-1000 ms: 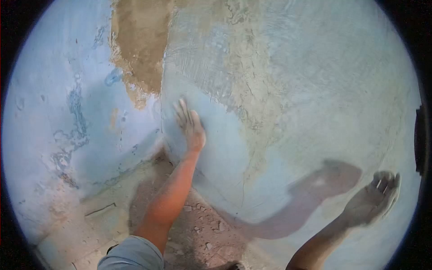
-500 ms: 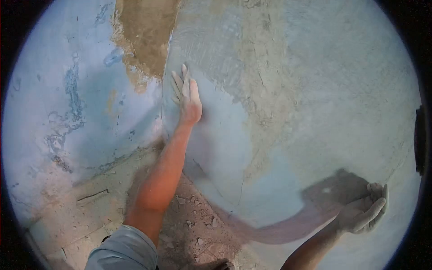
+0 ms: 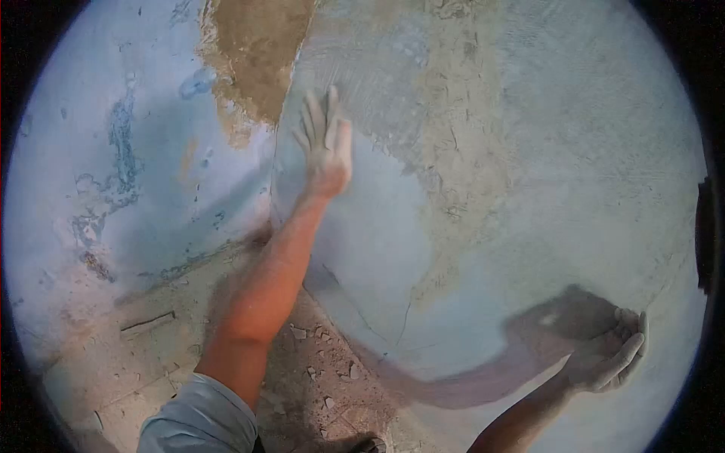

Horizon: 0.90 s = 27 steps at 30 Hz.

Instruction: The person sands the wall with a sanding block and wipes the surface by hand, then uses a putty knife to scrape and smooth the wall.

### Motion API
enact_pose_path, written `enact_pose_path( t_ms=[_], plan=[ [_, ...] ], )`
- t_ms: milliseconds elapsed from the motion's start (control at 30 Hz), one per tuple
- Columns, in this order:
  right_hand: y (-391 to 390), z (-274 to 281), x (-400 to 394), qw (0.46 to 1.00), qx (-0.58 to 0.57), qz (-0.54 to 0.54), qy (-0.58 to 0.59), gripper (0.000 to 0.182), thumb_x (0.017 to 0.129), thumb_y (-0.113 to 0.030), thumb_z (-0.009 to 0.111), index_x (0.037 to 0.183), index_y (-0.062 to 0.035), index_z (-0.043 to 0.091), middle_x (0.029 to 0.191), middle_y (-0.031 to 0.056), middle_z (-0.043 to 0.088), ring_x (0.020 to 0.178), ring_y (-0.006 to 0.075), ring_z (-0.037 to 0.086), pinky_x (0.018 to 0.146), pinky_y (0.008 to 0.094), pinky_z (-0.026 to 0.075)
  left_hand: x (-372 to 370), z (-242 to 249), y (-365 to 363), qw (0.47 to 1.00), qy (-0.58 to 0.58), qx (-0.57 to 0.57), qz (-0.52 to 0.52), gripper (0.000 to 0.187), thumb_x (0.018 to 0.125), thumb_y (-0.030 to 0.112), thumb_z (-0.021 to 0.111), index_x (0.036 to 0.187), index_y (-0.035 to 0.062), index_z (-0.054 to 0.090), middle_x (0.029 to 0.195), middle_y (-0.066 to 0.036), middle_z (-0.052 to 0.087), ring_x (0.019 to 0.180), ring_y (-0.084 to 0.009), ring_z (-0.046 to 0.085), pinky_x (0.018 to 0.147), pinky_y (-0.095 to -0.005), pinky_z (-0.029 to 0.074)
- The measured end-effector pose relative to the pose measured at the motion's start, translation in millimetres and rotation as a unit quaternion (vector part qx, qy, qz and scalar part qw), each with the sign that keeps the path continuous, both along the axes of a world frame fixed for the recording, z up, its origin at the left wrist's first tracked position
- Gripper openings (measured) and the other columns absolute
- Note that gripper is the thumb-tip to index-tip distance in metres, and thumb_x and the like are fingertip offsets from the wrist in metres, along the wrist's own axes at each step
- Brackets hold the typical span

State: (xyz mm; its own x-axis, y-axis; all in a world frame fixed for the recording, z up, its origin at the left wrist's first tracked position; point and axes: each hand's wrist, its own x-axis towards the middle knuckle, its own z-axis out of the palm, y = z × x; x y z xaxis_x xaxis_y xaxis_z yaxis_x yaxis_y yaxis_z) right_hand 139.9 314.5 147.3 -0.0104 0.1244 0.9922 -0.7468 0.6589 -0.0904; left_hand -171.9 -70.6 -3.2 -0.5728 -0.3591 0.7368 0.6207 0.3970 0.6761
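My left hand point(image 3: 326, 143) lies along the wall point(image 3: 377, 204) in the upper middle, its dusty fingers stretched out and slightly apart. Nothing shows in it. Just to its left is a wall corner, with a brown bare patch point(image 3: 257, 60) above. At lower right, my right hand point(image 3: 604, 362) is held near the same wall, whitened with dust. Its fingers curl inward in a cupped shape; whatever lies within them, if anything, I cannot make out. A dark shadow of this hand falls on the wall beside it.
The left wall point(image 3: 151, 166) has flaking blue paint. A rough grey plaster band point(image 3: 464, 136) runs down the right wall, and a thin crack point(image 3: 406, 317) sits low on it. Rubble point(image 3: 328, 370) and a thin stick-like piece point(image 3: 147, 321) lie on the dusty floor.
My left hand has shifted slightly up and to the right along the wall, and its fingers look more spread. The right hand has barely moved. The view has shifted a little.
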Motion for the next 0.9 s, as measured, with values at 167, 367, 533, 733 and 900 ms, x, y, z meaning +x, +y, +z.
enact_pose_path(
  t_ms=[167, 367, 533, 733, 900],
  plan=[
    [-5, -5, -6, 1.000, 0.015, 0.021, -0.012, 0.040, 0.115, -0.014, 0.040, 0.131, 0.0146, 0.062, 0.111, 0.0243, 0.071, 0.103, 0.0280, 0.069, 0.092, 0.0394, 0.056, 68, 41, 58, 0.981, 0.052, -0.186, 0.030, 0.075, 0.109, 0.037, 0.050, 0.174, 0.0261, 0.013, 0.179, -0.022, -0.012, 0.163, -0.0491, -0.010, 0.123, -0.0745, -0.010],
    [-11, -2, -17, 0.998, 0.061, -0.025, 0.004, 0.041, 0.114, -0.013, 0.036, 0.127, 0.0168, 0.062, 0.111, 0.0254, 0.070, 0.101, 0.0296, 0.068, 0.088, 0.0389, 0.057, 104, 56, 97, 0.926, 0.188, -0.317, -0.086, 0.082, 0.103, 0.026, 0.062, 0.172, 0.0349, 0.019, 0.180, -0.013, -0.002, 0.163, -0.0486, -0.001, 0.121, -0.0802, -0.007],
    [2, 1, -6, 0.998, 0.068, 0.018, 0.001, 0.042, 0.114, -0.012, 0.035, 0.129, 0.0165, 0.062, 0.110, 0.0251, 0.071, 0.101, 0.0311, 0.069, 0.090, 0.0408, 0.057, 26, 10, 13, 0.987, 0.098, -0.124, 0.024, 0.063, 0.115, 0.034, 0.034, 0.174, 0.0236, 0.016, 0.180, -0.021, 0.000, 0.163, -0.0504, -0.001, 0.125, -0.0729, -0.003],
    [-4, 1, -8, 0.998, 0.039, 0.046, 0.006, 0.042, 0.114, -0.013, 0.035, 0.131, 0.0155, 0.061, 0.109, 0.0255, 0.072, 0.103, 0.0317, 0.071, 0.092, 0.0416, 0.059, 60, 27, 54, 0.987, 0.039, -0.155, 0.022, 0.066, 0.114, 0.045, 0.035, 0.174, 0.0254, 0.015, 0.180, -0.021, -0.004, 0.163, -0.0513, -0.004, 0.125, -0.0723, -0.006],
    [-16, -2, -23, 0.996, 0.090, 0.020, 0.010, 0.040, 0.114, -0.010, 0.036, 0.129, 0.0160, 0.062, 0.108, 0.0271, 0.072, 0.102, 0.0310, 0.072, 0.091, 0.0409, 0.060, 112, 42, 97, 0.920, 0.157, -0.358, -0.042, 0.067, 0.109, 0.044, 0.049, 0.171, 0.0377, 0.025, 0.181, -0.016, 0.002, 0.165, -0.0441, 0.000, 0.125, -0.0745, -0.002]
  ],
)
